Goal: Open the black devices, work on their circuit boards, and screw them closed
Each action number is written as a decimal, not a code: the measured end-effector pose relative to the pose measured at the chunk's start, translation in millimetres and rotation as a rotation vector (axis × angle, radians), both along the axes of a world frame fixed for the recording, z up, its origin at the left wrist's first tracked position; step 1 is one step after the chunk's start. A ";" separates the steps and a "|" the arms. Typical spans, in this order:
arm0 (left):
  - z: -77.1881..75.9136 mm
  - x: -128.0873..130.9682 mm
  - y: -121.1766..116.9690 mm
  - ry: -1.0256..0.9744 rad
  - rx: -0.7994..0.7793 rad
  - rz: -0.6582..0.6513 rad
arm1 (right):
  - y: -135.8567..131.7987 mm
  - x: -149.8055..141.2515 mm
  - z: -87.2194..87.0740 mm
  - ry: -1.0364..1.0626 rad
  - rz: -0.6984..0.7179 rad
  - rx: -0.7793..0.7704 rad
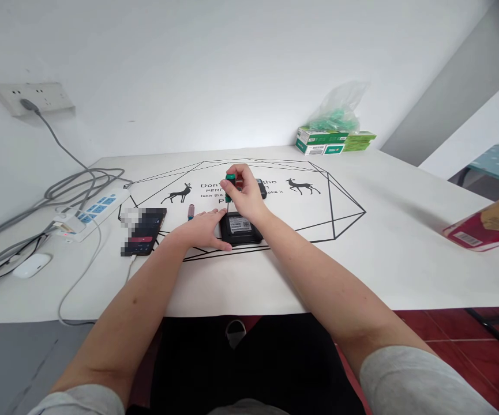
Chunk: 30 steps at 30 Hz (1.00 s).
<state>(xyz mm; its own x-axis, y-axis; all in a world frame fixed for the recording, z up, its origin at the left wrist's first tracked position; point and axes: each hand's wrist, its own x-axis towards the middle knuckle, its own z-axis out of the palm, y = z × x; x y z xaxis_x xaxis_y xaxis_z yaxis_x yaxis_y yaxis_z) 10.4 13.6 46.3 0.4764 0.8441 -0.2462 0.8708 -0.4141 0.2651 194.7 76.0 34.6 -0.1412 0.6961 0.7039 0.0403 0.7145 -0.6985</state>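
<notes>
The right hand [244,193] pinched a green screwdriver [230,185] upright over a black box [240,228]. The left hand [203,229] lay flat beside the box, fingers together, touching its edge. A phone [145,230], a power strip [93,213] and a mouse [32,265] sat left; green cartons [331,142] stood by the wall. The white table [405,253] bore deer drawings and "Don't".

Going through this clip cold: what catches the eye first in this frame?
At mid-table the right hand holds a green-handled screwdriver upright over a small black box, while the left hand lies flat against the box's left edge. Left of them lie a dark phone and a power strip with grey cables; green boxes under a plastic bag stand at the far edge.
</notes>
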 end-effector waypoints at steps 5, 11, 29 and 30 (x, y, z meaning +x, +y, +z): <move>-0.2 0.1 0.4 0.002 -0.008 0.002 | -4.1 -1.6 3.2 0.078 0.059 -0.070; 0.1 0.0 0.8 0.008 0.001 -0.004 | -3.2 -2.1 3.7 0.054 -0.028 -0.052; -3.0 -2.9 1.7 -0.052 0.023 -0.022 | -5.9 -1.4 0.2 -0.049 0.035 -0.060; -3.7 -2.9 1.6 -0.059 0.031 -0.029 | -7.1 -1.6 1.0 -0.054 0.021 -0.066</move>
<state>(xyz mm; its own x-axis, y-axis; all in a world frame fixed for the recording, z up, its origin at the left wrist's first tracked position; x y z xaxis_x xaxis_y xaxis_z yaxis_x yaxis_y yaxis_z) 7.5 15.2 42.6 0.5132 0.8367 -0.1913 0.8419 -0.4473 0.3020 193.1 68.9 35.6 -0.1929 0.7373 0.6474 0.0646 0.6679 -0.7414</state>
